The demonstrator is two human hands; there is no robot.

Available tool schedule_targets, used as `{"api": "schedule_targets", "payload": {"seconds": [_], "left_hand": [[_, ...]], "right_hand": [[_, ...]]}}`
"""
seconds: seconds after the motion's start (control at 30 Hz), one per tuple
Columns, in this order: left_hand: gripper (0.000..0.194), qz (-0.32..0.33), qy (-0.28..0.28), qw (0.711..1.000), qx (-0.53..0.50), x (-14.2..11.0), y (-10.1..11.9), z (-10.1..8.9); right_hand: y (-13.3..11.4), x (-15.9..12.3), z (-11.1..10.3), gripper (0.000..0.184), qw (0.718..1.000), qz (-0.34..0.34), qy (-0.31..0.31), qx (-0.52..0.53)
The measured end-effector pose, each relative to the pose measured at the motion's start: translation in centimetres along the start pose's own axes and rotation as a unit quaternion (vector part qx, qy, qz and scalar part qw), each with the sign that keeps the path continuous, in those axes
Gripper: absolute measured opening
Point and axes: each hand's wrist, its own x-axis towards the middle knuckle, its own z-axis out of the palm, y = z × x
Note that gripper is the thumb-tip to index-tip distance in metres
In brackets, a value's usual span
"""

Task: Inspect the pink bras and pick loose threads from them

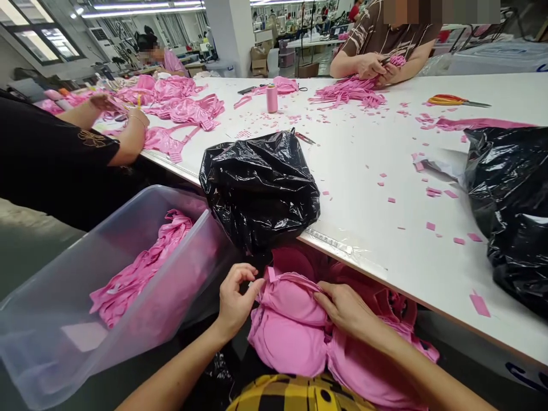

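Several pink bras (291, 339) are heaped on my lap, below the table's front edge. My right hand (345, 308) pinches the top edge of the upper bra (295, 298) between thumb and fingers. To the left of that bra's end is my left hand (235, 297), its fingers curled toward the thumb. Something small and whitish shows by its fingertips, too small to name. A short pink strap end (271, 274) stands up beside that hand. Darker pink bra cups (293, 261) lie behind, partly under the table.
A black plastic bag (261, 188) rests on the white table (355, 205) edge; another black bag (514, 217) is at right. A clear bin (128, 217) holding pink pieces stands left. Orange-handled scissors (458, 101), a thread spool (272, 99) and pink scraps lie around. Co-workers handle pink pieces.
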Motion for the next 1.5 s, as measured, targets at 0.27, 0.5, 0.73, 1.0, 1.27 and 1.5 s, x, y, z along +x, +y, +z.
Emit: {"api": "schedule_targets", "payload": {"seconds": [0.27,0.5,0.73,1.0,1.27,1.5], "left_hand": [[0.011,-0.003,-0.101,0.991,0.091,-0.3,-0.2,1.9],[0.009,-0.145,-0.095,0.983,-0.059,-0.6,-1.6,2.4],[0.023,-0.183,-0.199,0.951,-0.150,0.5,0.0,2.9],[0.027,-0.185,-0.227,0.947,-0.134,0.7,0.3,2.7],[0.030,-0.166,-0.191,0.967,-0.014,0.9,-0.3,2.6],[0.017,-0.125,-0.280,0.952,-0.020,0.8,0.8,1.7]], "right_hand": [[0.2,-0.1,0.5,0.024,0.997,-0.047,0.035,-0.043],[0.4,-0.5,0.0,0.026,0.999,-0.014,0.018,-0.035],[-0.9,1.1,-0.2,0.024,0.991,-0.061,0.047,0.106],[-0.5,3.1,0.9,0.025,0.954,0.000,0.037,0.297],[-1.2,2.1,-0.5,0.022,0.962,-0.052,0.000,0.267],[-0.9,1.5,1.0,0.021,0.995,-0.065,0.035,0.069]]}}
